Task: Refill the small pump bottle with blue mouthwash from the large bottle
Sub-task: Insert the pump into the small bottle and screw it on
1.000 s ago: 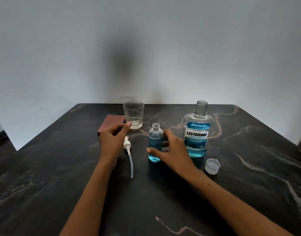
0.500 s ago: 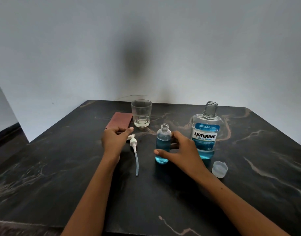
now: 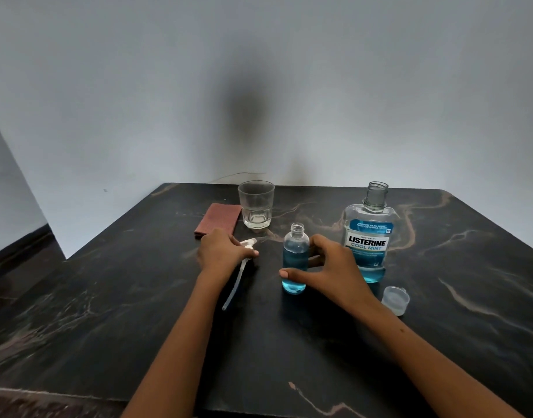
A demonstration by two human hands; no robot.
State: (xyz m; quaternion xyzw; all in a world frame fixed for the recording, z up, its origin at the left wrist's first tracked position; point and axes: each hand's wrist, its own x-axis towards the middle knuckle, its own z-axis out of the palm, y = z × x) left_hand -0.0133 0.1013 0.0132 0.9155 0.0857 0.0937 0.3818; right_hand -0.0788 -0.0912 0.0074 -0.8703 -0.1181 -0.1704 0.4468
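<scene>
Dark marble tabletop [image 3: 440,327], centre frame: the uncapped, mostly filled small pump bottle [image 3: 295,260] is loosely cupped by the right hand [image 3: 328,267] for steadiness, while the pump head [image 3: 247,244] is pinched by the left hand [image 3: 221,251], presumably for refitting.

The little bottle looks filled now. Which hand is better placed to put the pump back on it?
Probably the left hand: it is closed on the pump lying on the table. The right hand is cupped around the open small bottle, well placed to steady it.
</scene>
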